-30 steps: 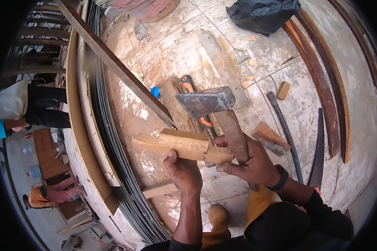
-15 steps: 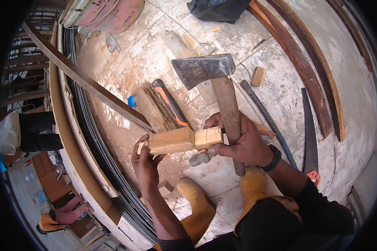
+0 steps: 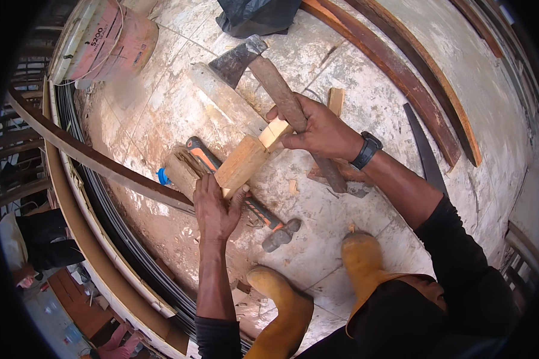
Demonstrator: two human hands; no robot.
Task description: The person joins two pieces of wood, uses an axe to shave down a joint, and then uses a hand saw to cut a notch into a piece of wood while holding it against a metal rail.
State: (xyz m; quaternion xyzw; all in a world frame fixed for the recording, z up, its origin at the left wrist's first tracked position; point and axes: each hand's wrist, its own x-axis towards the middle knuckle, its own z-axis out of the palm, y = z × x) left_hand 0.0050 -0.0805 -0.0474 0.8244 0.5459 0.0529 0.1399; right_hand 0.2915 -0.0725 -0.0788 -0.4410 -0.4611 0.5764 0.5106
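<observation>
My left hand (image 3: 215,209) is closed around the near end of a short squared wood block (image 3: 244,160). The block slants away to the right, and its far end is cut down to a narrower pale tongue. My right hand (image 3: 326,128) is wrapped round the wooden handle of an axe (image 3: 275,87), its thumb and fingers also pinching that tongue. The dark axe head points up and left, above the floor. Below the block lies a hammer (image 3: 279,234) with a black and orange handle, partly hidden by the block and my left hand.
A rough timber offcut (image 3: 182,166) and a long leaning strip of wood (image 3: 96,157) are on the left. A pink bucket (image 3: 117,45) and black plastic bag (image 3: 257,17) stand farther off. Right are a handsaw (image 3: 424,143) and long curved-looking boards (image 3: 395,75). My yellow boots (image 3: 362,254) are below.
Both hands have moved farther away from my boots with the block and axe. The block has turned from nearly level to slanting, tongue end up and right. The view has shifted, showing more of the hammer.
</observation>
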